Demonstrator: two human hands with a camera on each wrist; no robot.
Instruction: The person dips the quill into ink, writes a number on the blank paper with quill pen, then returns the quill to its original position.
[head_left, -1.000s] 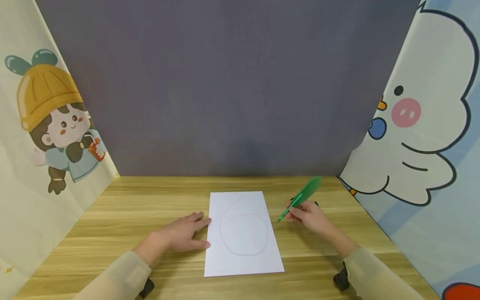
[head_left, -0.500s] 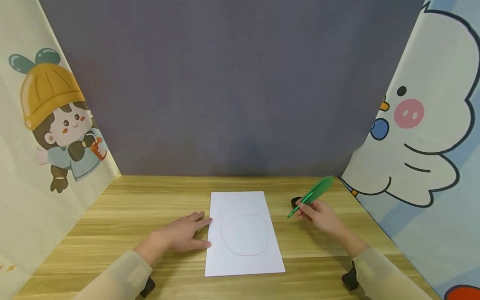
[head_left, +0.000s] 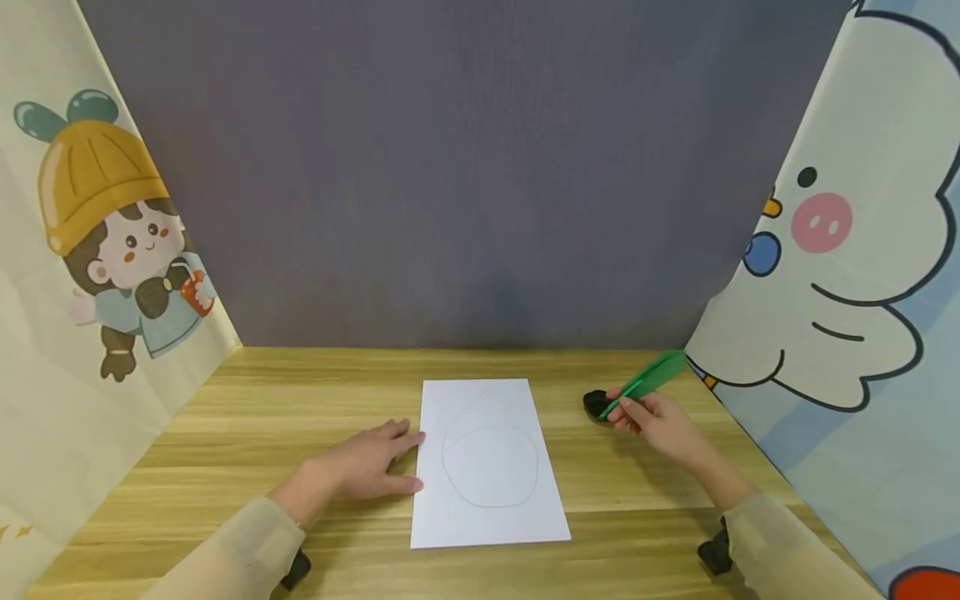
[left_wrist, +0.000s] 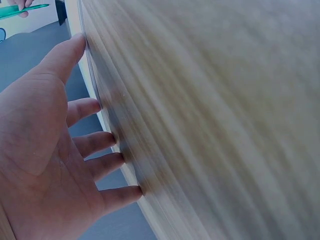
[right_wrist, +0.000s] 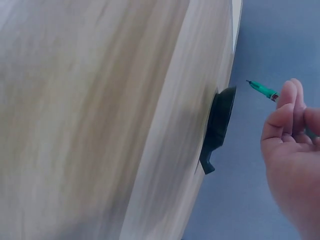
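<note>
A white sheet of paper (head_left: pixel 491 527) lies on the table, bearing a thin drawn round outline with a curved line rising from its left side. At the paper's left edge my left hand (head_left: pixel 367 462) rests with fingers spread, thumb and index finger touching the sheet. My right hand (head_left: pixel 663 425) pinches a green feather-shaped pen (head_left: pixel 654 377), its feather end slanting up to the right. Below the pen's tip sits a small black dish (head_left: pixel 595 402). In the right wrist view the pen's dark point (right_wrist: pixel 248 81) is apart from and above the dish (right_wrist: pixel 218 120).
The wood-grain table (head_left: pixel 315 383) ends at a dark grey backdrop (head_left: pixel 465 167). Printed cartoon cloths hang at the left (head_left: pixel 45 350) and right (head_left: pixel 877 250). Black wrist devices sit under both sleeves.
My right hand has moved right with the pen, away from the paper, bringing its tip over the black dish, which has come into sight. The left hand and paper stay in place.
</note>
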